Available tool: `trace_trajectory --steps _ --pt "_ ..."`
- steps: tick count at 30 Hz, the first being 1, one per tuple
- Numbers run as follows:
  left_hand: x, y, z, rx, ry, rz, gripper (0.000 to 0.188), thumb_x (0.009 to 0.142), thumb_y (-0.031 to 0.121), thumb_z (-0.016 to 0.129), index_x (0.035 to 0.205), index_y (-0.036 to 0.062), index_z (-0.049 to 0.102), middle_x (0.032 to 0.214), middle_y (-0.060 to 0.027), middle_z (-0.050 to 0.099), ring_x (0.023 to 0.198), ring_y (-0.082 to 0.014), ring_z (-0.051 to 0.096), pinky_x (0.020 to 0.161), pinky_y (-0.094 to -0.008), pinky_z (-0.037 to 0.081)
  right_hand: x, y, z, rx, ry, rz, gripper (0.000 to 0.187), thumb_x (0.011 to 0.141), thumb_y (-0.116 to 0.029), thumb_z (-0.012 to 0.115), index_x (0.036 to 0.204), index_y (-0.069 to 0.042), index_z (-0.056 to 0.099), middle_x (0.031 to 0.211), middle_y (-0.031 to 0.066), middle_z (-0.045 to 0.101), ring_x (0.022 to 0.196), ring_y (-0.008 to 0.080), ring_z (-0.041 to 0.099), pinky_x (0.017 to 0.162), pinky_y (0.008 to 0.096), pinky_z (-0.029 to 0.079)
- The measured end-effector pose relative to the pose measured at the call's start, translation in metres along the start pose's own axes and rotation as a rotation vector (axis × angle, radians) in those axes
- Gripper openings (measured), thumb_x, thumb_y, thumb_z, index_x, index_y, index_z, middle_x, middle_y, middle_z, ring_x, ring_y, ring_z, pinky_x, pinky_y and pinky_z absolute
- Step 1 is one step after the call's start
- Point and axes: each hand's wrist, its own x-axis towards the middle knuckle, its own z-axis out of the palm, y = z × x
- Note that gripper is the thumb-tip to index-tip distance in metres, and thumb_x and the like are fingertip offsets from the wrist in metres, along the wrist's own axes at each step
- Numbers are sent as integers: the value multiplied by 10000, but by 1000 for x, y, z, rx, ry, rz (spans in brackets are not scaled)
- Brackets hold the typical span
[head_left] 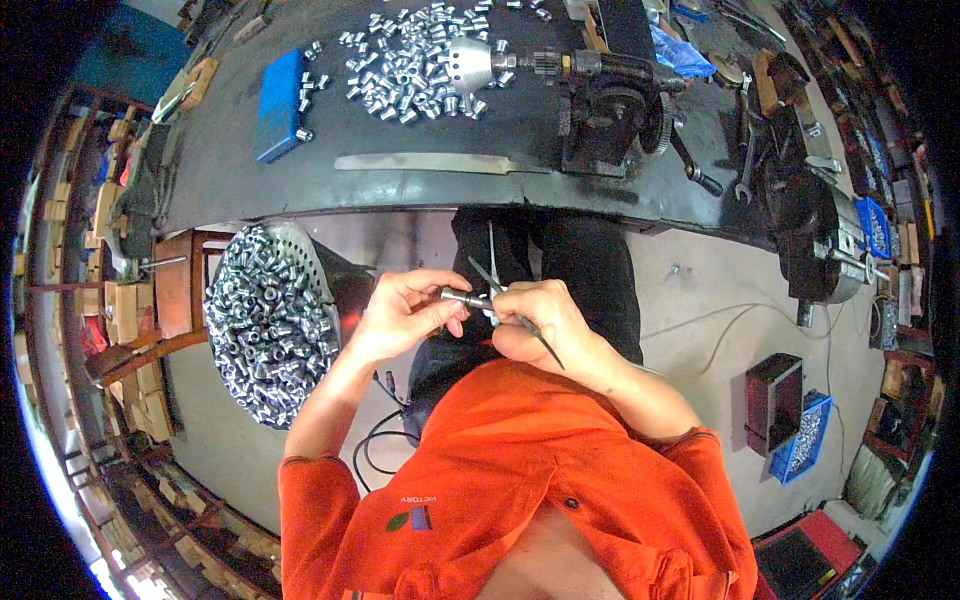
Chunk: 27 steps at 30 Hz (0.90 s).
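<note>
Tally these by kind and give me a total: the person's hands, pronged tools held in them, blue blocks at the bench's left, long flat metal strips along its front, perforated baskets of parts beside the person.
Hands: 2 (left hand, right hand)
Pronged tool: 1
Blue block: 1
Flat metal strip: 1
Perforated basket: 1
Total: 6

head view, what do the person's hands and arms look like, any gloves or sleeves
The left hand and right hand are bare, with no gloves or wristwatch visible. The forearms are uncovered too. The short sleeves are orange-red, matching the shirt, with a thin dark line near the hems.
</note>
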Motion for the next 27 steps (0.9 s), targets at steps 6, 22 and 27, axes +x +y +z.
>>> trace_trajectory --steps 6,22,27 --pt "3 7 -13 410 173 105 223 800 43 675 1013 -2 627 756 -65 608 613 -121 596 524 -243 469 -9 -2 -25 57 -6 -16 224 636 -120 647 632 -47 436 609 126 481 536 318 508 482 363 379" --pt "10 -5 -20 1278 260 538 299 616 136 708 895 96 608 742 -74 519 581 -285 566 526 -391 456 -4 -28 -11 157 -97 -167 268 668 -146 602 598 -36 368 573 110 385 510 299 450 467 389 328" --pt "23 -4 -13 1285 160 558 325 628 173 704 924 93 597 752 -79 531 615 -292 581 555 -389 459 9 -9 9 -12 -9 -191 214 608 -64 605 590 -41 393 584 103 403 510 300 467 450 373 349"
